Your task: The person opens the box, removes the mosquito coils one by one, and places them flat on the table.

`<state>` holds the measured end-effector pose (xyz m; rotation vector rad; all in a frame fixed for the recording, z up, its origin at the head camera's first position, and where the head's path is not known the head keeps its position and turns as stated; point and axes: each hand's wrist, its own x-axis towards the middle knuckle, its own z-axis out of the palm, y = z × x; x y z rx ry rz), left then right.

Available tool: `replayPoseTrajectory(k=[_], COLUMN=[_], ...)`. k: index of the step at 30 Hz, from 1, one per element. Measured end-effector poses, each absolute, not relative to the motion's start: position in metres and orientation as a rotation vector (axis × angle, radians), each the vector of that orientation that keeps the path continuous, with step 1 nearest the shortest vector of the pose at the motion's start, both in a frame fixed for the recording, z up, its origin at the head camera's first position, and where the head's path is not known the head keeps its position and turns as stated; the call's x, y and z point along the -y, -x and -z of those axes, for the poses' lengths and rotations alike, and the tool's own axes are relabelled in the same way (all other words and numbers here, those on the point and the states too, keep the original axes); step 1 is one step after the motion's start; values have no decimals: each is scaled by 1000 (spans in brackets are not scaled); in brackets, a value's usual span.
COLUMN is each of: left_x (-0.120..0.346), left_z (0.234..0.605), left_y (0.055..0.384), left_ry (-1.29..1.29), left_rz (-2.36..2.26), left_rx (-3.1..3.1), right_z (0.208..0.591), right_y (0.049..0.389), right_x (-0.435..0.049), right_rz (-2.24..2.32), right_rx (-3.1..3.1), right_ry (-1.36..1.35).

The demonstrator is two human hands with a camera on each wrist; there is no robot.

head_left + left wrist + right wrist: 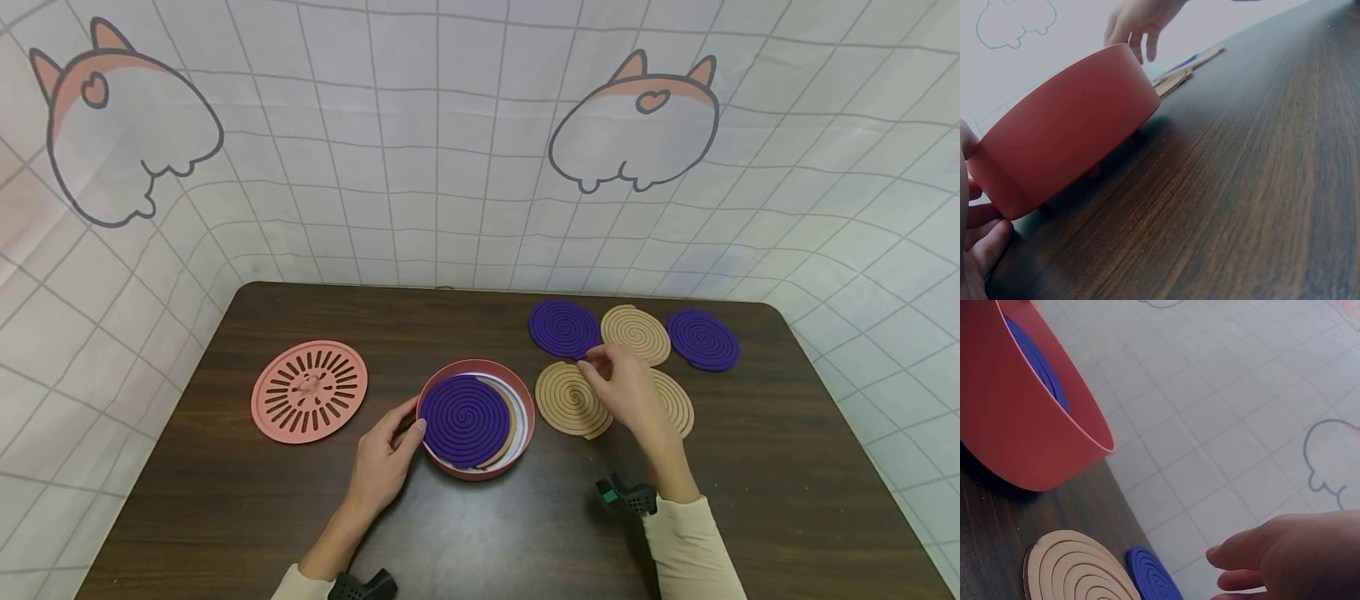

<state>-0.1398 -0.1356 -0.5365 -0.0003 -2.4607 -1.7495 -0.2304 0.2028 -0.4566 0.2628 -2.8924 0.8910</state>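
My left hand [384, 458] grips the left side of a round red mosquito coil box [474, 476], its thumb at the rim and its fingers along the wall. Inside the box a purple mosquito coil [465, 421] lies over a tan coil [519, 421], which shows only along its right edge. My right hand [626, 387] hovers over the loose coils to the right, its fingers loosely bent with nothing between them in the right wrist view. Nearest to its fingertips are a tan coil [572, 398] and a purple coil [564, 328]. Another tan coil [673, 404] is partly hidden behind that hand.
Further back lie a tan coil [636, 333] and a purple coil [703, 340]. A pink slotted lid [258, 398] lies flat on the left of the dark wooden table [187, 508]. A white tile-patterned curtain [420, 167] stands behind the table.
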Motion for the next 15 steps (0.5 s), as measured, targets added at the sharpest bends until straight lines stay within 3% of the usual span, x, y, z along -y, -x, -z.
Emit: replayPoseTrajectory(k=[15], left_x=[135], left_z=[536], left_y=[140], left_ry=[0], left_rz=[1740], left_rx=[2471], right_z=[456], right_y=[230], right_x=[-200], right_rz=[-859], right_rx=[2978], right_ry=[-268])
